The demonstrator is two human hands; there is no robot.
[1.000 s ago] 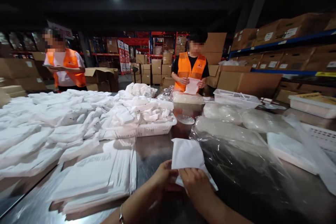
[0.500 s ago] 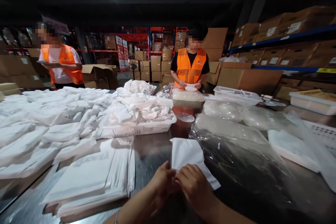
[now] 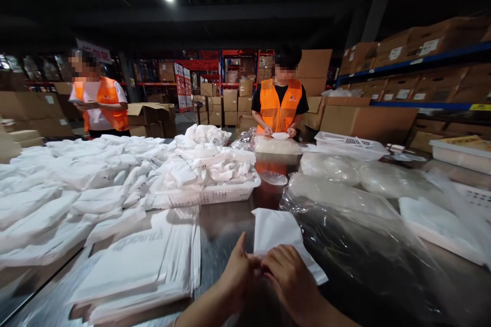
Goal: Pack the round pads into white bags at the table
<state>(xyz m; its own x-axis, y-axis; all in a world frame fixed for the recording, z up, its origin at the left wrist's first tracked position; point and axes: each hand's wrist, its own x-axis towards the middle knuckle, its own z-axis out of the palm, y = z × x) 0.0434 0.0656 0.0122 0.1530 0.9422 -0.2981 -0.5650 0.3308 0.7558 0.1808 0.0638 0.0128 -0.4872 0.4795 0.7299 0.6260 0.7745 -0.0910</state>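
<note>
1. Where the two wrists meet at 6 o'clock, the left hand (image 3: pixel 240 271) and the right hand (image 3: pixel 286 276) pinch the near edge of a white folded cloth (image 3: pixel 278 232) lying on the metal table (image 3: pixel 222 225).
2. Left hand: fingers curled, thumb up, gripping the cloth's near left corner.
3. Right hand: fingers bent down over the near edge, closed on the cloth; the fingertips of both hands almost touch.
4. From the hands the cloth runs toward 12 o'clock, flat on the table.
5. At 9 o'clock a stack of flat white bags (image 3: pixel 141 260) lies just beside the hands.
6. At 11 o'clock a white basket (image 3: pixel 215 195) is heaped with folded white pieces, and more of them spread across the table toward 10 o'clock.
7. At 3 o'clock crumpled clear plastic wrap (image 3: pixel 364 245) touches the cloth's right edge.
8. At 12 o'clock, across the table, a person in an orange vest (image 3: pixel 280 104) holds something white; another person in an orange vest (image 3: pixel 100 103) stands at 10 o'clock.
9. Cardboard boxes (image 3: pixel 368 121) fill the shelves at 2 o'clock.
</note>
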